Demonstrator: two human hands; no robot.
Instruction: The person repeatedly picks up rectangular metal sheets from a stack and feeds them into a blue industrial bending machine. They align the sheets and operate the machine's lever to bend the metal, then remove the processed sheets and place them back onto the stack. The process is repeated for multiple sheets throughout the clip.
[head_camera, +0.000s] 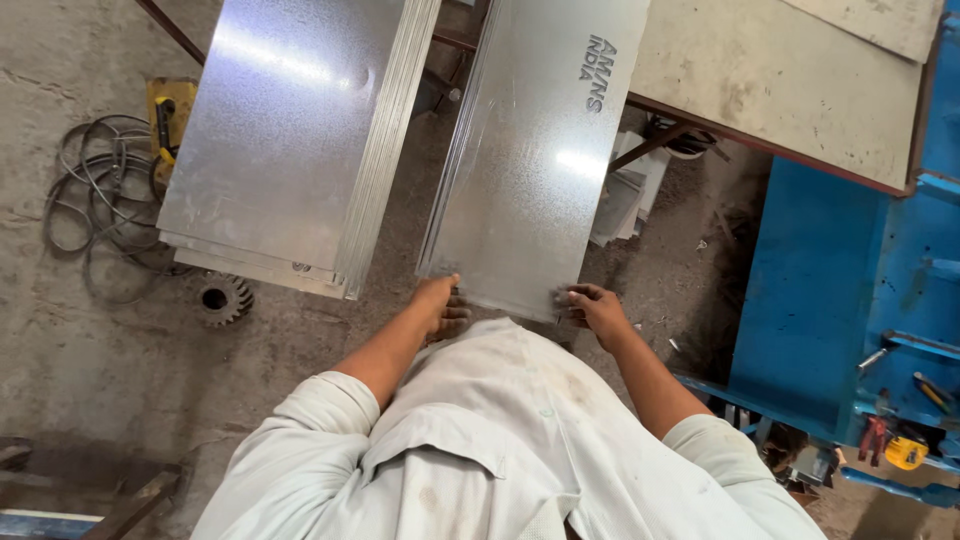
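Head view is looking down on a dusty concrete floor (90, 340) where a blue machine (830, 300) is filling the right side and a worn grey counter (790, 90) is running along the top right. Two piles of galvanised sheet metal are lying ahead: a left stack of sheets (290, 140), and beside it a long shiny metal sheet (535, 150) that is reaching toward the person.

Both hands are clamping on the near edge of that sheet, the left hand (440, 305) at its left corner and the right hand (592, 308) at its right corner, well apart, with fingers curled under the rim. Done well, this grip is staying even at both corners, the sheet is kept level so that it is not bowing, and skin is kept off the sharp edge.

Around it, a coil of cable (100, 190) and a yellow tool (168, 115) are lying at the left, a toothed gear (222, 298) is sitting just below the left stack, and small hand tools (900, 445) are resting on the machine's ledge. Standing nearest the sheet's path are the left stack and the machine.
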